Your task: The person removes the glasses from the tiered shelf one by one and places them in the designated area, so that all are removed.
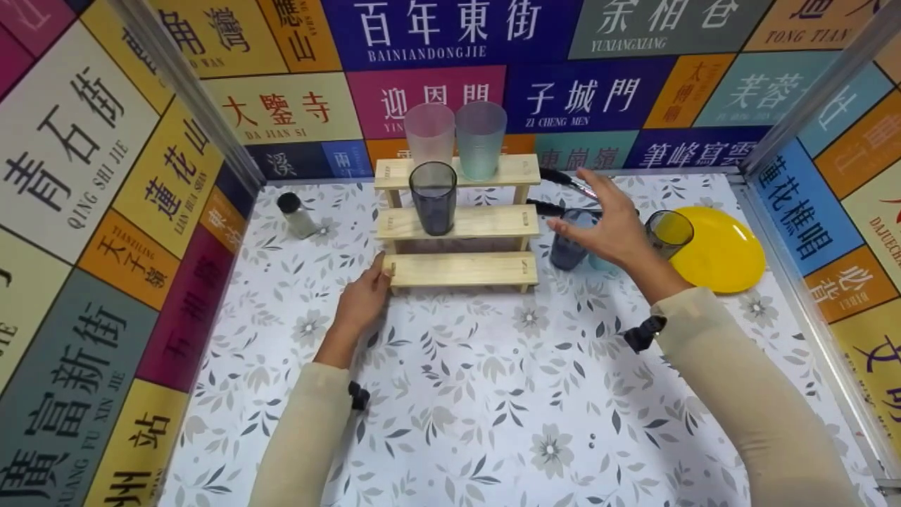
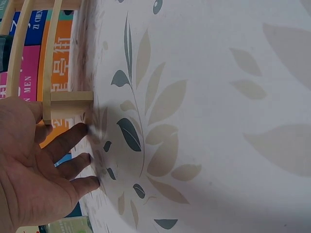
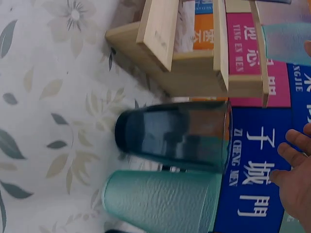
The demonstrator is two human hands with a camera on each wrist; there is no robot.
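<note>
A three-step wooden rack [image 1: 461,270] stands on the table. My left hand [image 1: 362,299] pinches the left end of its lowest step between thumb and index finger; the other fingers reach down beside it. A pink frosted cup [image 1: 429,130] and a teal cup [image 1: 482,137] stand on the top step, a dark grey cup [image 1: 432,204] on the middle one. Right of the rack, my right hand [image 1: 612,225] hovers with fingers spread over a dark blue cup [image 3: 170,133], apart from it. A textured green cup [image 3: 160,199] stands beside that, mostly hidden by the hand in the head view.
A yellow plate [image 1: 732,253] lies at the right, with a dark tinted cup [image 1: 665,236] at its left edge. Black-handled metal utensils [image 1: 559,177] lie behind the right hand. A small black-capped jar [image 1: 297,218] stands at the left. Printed panels wall in the table.
</note>
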